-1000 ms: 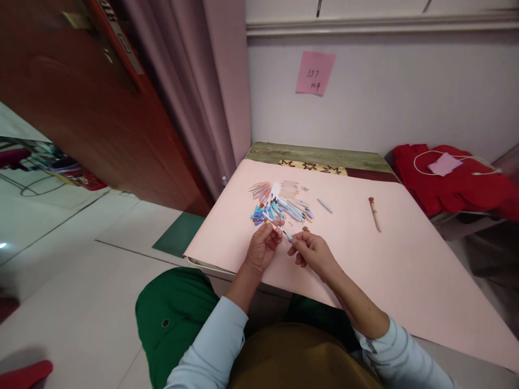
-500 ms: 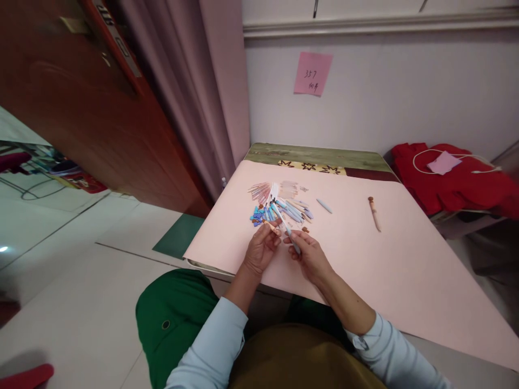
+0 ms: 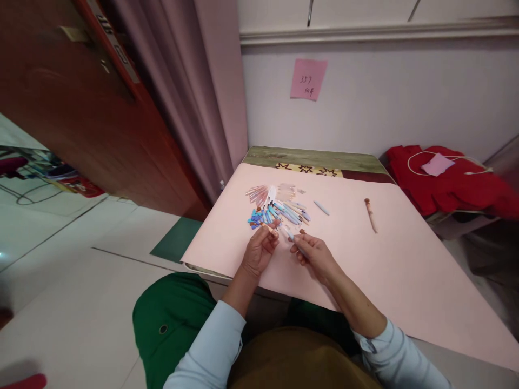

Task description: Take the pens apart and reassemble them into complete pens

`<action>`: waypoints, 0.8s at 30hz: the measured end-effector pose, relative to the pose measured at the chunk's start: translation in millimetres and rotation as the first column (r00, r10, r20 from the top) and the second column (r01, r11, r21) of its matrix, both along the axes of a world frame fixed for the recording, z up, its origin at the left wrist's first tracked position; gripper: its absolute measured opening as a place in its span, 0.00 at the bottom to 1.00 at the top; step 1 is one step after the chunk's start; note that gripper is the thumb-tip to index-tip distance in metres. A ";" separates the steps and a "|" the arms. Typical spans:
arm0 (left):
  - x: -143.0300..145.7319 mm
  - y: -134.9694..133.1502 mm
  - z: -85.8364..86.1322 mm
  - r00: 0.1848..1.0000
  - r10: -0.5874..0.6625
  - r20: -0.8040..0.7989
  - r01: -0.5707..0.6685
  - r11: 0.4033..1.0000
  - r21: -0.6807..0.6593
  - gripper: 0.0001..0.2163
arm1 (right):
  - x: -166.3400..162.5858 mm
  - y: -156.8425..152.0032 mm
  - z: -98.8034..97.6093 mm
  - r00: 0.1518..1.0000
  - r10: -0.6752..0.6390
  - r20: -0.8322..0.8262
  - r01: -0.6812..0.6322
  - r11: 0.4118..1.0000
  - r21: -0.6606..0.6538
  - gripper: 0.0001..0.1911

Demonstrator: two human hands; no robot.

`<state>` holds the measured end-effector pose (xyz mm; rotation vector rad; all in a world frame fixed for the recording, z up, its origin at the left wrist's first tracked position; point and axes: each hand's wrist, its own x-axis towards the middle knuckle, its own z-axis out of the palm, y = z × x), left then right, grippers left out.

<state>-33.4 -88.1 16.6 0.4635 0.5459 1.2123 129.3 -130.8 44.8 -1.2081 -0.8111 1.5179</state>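
Since half a second ago the blue pen [image 3: 290, 235], pinched in the grip of the right hand [image 3: 315, 252] above the counter [image 3: 344, 259], has drawn back from the pile [image 3: 290, 214], leaving it seemingly unjoined to the tan piece [image 3: 268, 229] the left hand [image 3: 258, 250] grips.

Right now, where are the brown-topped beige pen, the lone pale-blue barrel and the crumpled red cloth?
Brown-topped beige pen [image 3: 371, 217]: head view, middle of shaft.
Lone pale-blue barrel [image 3: 321, 208]: head view, middle.
Crumpled red cloth [image 3: 450, 190]: head view, middle.
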 end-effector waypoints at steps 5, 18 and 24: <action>0.7 -2.8 0.7 0.995 -0.068 -0.076 0.072 0.997 0.040 0.12 | -13.4 -1.5 -3.4 0.992 0.086 0.090 -0.090 0.995 0.037 0.20; 2.3 5.3 -2.8 0.994 0.109 0.004 -0.108 0.992 -0.070 0.06 | 93.1 5.2 11.2 0.797 0.119 0.592 -0.139 0.990 -0.011 0.19; 3.0 7.4 -3.7 0.993 0.114 0.008 -0.113 0.991 -0.071 0.06 | 101.9 43.5 -4.0 0.120 -0.221 0.968 0.117 0.971 0.207 0.15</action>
